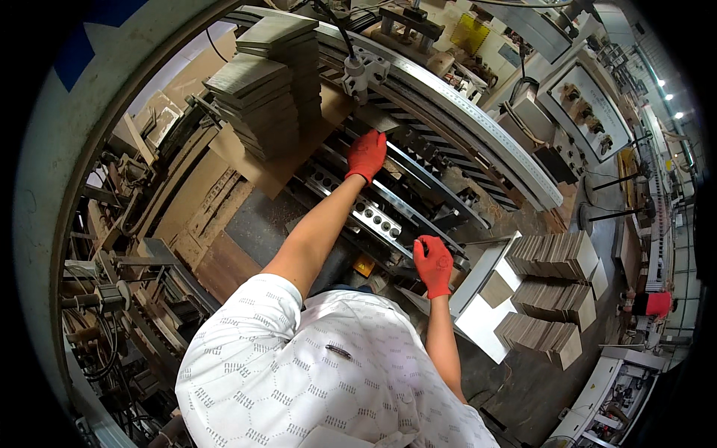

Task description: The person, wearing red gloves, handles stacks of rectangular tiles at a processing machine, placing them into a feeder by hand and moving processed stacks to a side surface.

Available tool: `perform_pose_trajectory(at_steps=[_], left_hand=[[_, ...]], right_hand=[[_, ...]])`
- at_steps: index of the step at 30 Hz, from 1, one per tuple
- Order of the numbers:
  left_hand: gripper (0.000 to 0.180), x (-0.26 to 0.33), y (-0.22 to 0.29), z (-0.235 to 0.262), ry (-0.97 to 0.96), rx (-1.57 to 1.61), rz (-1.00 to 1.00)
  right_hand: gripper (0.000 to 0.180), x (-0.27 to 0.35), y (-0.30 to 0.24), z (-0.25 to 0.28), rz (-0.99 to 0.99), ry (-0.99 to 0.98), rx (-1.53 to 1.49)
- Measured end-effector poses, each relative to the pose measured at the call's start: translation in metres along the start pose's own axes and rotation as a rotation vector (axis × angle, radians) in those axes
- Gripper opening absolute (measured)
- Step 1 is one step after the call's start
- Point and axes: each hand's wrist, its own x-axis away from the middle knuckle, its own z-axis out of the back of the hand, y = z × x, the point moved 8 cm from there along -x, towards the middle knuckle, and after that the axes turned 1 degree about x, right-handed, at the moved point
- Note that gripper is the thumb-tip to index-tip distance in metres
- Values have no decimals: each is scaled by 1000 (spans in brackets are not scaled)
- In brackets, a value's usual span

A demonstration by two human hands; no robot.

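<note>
My left hand [367,155], in a red glove, reaches over the machine's metal rails [407,200]. Its fingers are closed at the near edge of a thin wooden board [377,119], which lies under a sensor-like head [357,75]; the fingertips are partly hidden. At the right end of the rails is my right hand [433,266], also gloved in red. Its fingers are curled around something small and dark that I cannot make out. Between my hands runs a light metal strip with round holes [377,219].
Tall stacks of wooden boards [258,97] stand on a brown sheet at the left. Rows of upright boards [549,299] sit on a white table [478,317] at the right. A curved ruled beam [463,104] arches beyond the rails. A person in red [652,304] is far right.
</note>
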Motion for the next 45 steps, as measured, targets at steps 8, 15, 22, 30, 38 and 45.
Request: perform_pose_trajectory(at_steps=[8, 15, 22, 30, 38, 45], left_hand=[[41, -1, 5, -2, -27, -33, -9], [40, -1, 6, -2, -14, 9, -13], [38, 0, 4, 3, 17, -21, -5], [38, -1, 2, 6, 46, 13, 24], [37, -12, -17, 15, 353, 447, 155], [65, -58, -89, -33, 207, 908, 364]], right_hand=[[16, -2, -1, 2, -21, -16, -13], [15, -2, -1, 4, -20, -16, -42], [17, -2, 0, 1, -1, -54, -45], [21, -5, 4, -4, -9, -100, -54], [19, -15, 11, -8, -56, -133, -113], [20, -94, -57, -30, 284, -72, -257]])
